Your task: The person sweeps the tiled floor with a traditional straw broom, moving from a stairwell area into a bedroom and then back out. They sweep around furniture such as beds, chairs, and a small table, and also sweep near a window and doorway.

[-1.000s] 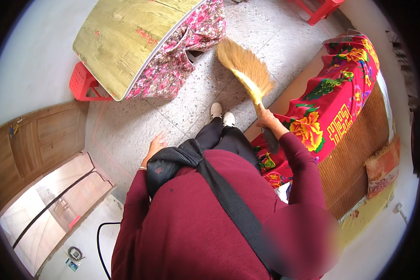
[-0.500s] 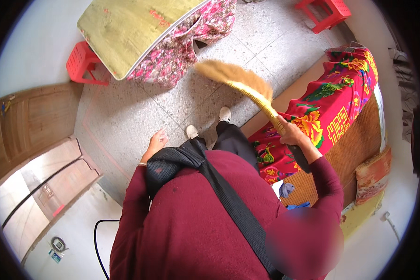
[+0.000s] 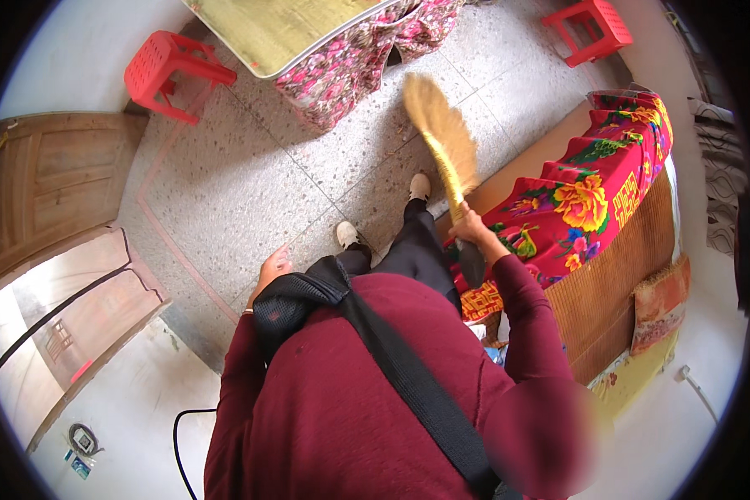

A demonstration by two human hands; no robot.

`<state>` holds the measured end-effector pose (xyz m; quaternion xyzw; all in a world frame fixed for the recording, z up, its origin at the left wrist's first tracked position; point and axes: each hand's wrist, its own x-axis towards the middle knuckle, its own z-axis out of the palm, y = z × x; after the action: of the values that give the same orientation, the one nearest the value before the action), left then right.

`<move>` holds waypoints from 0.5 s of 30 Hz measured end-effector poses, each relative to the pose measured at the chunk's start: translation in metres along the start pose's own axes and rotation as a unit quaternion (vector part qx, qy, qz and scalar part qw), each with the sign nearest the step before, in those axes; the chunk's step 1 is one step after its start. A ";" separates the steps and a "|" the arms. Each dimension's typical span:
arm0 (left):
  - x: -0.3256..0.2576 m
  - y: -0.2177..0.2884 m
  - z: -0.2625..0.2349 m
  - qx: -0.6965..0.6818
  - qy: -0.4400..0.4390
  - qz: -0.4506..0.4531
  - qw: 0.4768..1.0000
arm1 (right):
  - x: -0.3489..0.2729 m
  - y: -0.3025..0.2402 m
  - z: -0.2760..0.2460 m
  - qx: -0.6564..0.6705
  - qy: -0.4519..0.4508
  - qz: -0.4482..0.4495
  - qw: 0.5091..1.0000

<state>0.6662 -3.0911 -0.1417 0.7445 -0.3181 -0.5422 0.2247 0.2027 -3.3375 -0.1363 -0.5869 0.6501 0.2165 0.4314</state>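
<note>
Your left hand (image 3: 272, 268) hangs free and half open at your side. Your right hand (image 3: 468, 227) is closed on the broom (image 3: 444, 133) handle, straw head over the speckled floor (image 3: 250, 183). It looks light, with soft bristles; keep your hold on the stiff handle.

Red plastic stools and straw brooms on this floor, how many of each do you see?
Red plastic stools: 2 (one at upper left, one at upper right)
Straw broom: 1, held in the right hand
Total: 3
</note>
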 end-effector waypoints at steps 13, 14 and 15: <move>-0.053 -0.065 -0.052 -0.011 -0.002 -0.010 1.000 | -0.119 -0.087 0.087 0.024 -0.093 -0.185 0.978; -0.054 -0.063 -0.051 -0.005 -0.005 -0.008 1.000 | -0.126 -0.089 0.083 0.025 -0.082 -0.181 0.980; -0.058 -0.066 -0.050 -0.021 -0.008 0.000 1.000 | -0.132 -0.086 0.080 0.026 -0.074 -0.178 0.981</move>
<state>0.7171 -3.0044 -0.1325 0.7350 -0.3083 -0.5550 0.2381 0.3013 -3.2173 -0.0520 -0.6645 0.5066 0.1624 0.5249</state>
